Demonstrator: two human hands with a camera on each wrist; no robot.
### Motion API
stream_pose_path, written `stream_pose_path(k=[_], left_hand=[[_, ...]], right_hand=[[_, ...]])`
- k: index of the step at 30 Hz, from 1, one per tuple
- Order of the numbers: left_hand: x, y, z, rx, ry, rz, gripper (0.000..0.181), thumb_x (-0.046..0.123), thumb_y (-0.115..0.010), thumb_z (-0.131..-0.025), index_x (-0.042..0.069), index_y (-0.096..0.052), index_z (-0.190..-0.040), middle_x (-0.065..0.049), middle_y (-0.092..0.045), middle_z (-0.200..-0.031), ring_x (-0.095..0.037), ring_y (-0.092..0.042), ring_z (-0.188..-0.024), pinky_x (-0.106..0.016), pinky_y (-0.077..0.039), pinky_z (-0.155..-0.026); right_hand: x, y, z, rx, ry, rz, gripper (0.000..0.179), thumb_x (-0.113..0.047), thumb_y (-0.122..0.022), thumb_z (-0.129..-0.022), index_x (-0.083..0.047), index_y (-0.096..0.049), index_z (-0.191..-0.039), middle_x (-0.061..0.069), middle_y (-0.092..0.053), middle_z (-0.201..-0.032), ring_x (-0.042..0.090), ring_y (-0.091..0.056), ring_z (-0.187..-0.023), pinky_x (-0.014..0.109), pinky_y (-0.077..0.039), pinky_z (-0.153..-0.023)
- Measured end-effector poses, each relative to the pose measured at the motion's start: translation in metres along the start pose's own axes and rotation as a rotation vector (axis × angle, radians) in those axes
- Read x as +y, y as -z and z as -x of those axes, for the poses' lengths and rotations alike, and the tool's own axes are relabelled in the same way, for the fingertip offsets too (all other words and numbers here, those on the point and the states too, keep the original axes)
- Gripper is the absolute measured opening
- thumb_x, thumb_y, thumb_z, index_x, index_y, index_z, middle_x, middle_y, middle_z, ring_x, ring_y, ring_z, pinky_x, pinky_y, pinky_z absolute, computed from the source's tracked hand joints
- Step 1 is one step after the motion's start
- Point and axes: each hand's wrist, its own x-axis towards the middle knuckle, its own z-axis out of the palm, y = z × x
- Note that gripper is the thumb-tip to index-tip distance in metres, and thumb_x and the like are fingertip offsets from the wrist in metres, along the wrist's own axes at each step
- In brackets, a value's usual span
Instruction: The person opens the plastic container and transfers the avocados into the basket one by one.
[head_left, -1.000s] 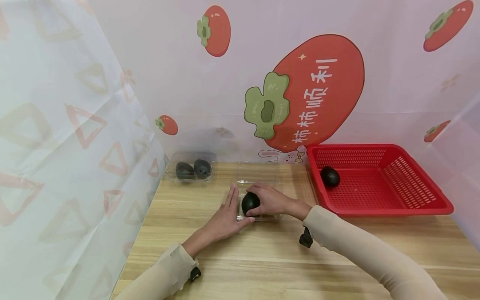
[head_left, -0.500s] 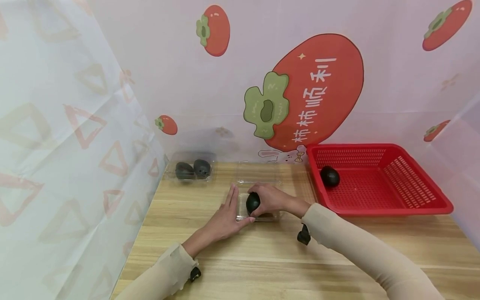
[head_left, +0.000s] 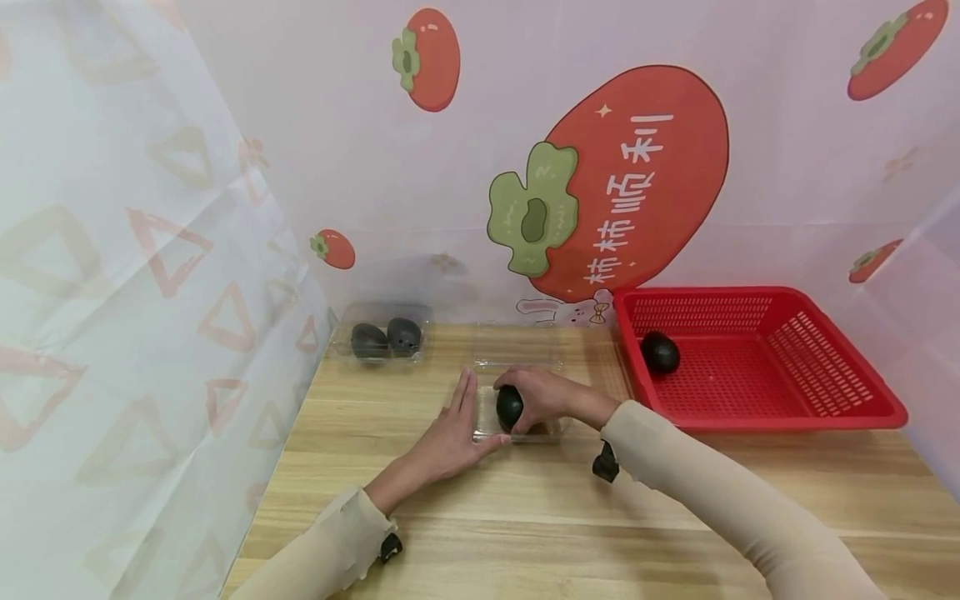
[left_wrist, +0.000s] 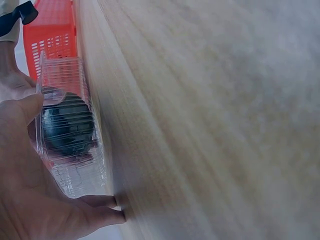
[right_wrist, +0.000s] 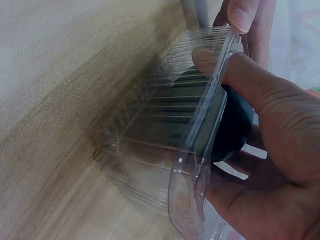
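Head view: right fingers [head_left: 517, 376] clasp dark fruit [head_left: 509, 408]; clear box [head_left: 486, 410] partly encloses it.

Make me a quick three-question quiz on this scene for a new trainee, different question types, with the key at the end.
1. Count: how many avocados show in the red plastic basket?

2. True or false: the right hand is gripping an avocado.

3. Multiple choice: where is the left hand?
A. Inside the red plastic basket
B. At the side of the open clear clamshell container
C. Under the right forearm

Key: 1. One. 2. True. 3. B.
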Motion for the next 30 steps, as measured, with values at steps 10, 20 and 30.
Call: stream_pose_path(k=[10, 20, 30], left_hand=[[0.000, 0.000, 0.001, 0.010, -0.001, 0.007, 0.115, 0.065, -0.063, -0.099, 0.000, 0.001, -0.169, -0.020, 0.007, -0.177, -0.040, -0.028, -0.157, -0.066, -0.034, -0.119], [0.002, 0.002, 0.002, 0.007, 0.002, 0.014, 0.114, 0.064, -0.063, -0.100, -0.001, 0.000, -0.169, -0.020, 0.007, -0.177, -0.041, -0.033, -0.155, -0.067, -0.035, -0.118], [0.002, 0.002, 0.001, -0.003, -0.001, 0.018, 0.113, 0.064, -0.061, -0.100, -0.001, 0.001, -0.169, -0.021, 0.007, -0.177, -0.042, -0.033, -0.155, -0.067, -0.034, -0.118]], right_hand=[[0.009, -0.001, -0.001, -0.033, 0.015, -0.016, 0.074, -0.018, -0.099, -0.073, -0.002, -0.066, -0.137, 0.011, -0.067, -0.131, 0.025, -0.063, -0.116, 0.045, -0.056, -0.102], [0.025, -0.006, 0.003, 0.054, 0.112, -0.091, 0.073, -0.020, -0.098, -0.072, -0.002, -0.068, -0.135, 0.009, -0.069, -0.131, 0.023, -0.065, -0.116, 0.043, -0.056, -0.100], [0.029, -0.012, 0.004, 0.085, 0.092, -0.116, 0.073, -0.025, -0.097, -0.075, -0.005, -0.066, -0.138, 0.007, -0.069, -0.135, 0.023, -0.064, -0.119, 0.045, -0.055, -0.102]])
